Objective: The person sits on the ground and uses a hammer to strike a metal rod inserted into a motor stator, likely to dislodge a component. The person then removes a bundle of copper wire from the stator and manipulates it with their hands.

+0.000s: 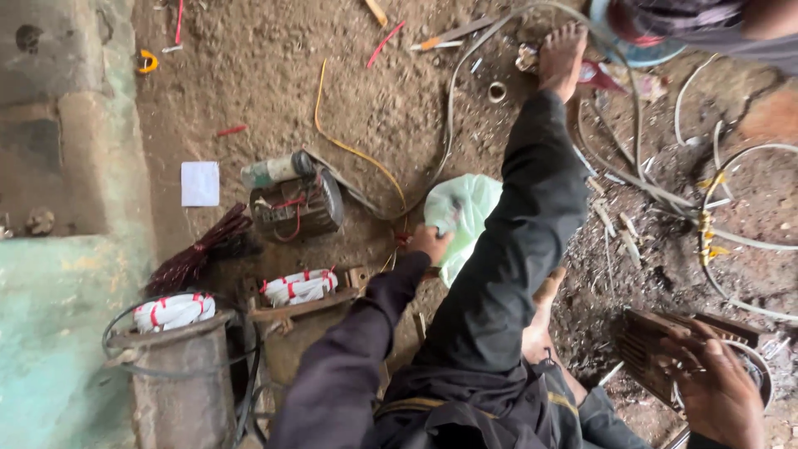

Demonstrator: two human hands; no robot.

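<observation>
The person sat on a dirt floor with one leg stretched out. The left hand reached forward and closed its fingers on the edge of a pale green plastic bag, which lay on the ground just beside the outstretched leg, close to a yellow wire. The bag looked thin, soft and light; it would likely crumple and slip unless pinched at a gathered edge or corner, which was about where the fingers had it. The right hand rested low at the right, fingers curled over a rusty slotted metal core; whether it truly gripped the core or only lay on it could not be told. That core looked heavy, stiff and rough-edged, best taken by its outer rim. Further left sat a small transformer with red leads, two white coils tied with red tape, and a metal drum
</observation>
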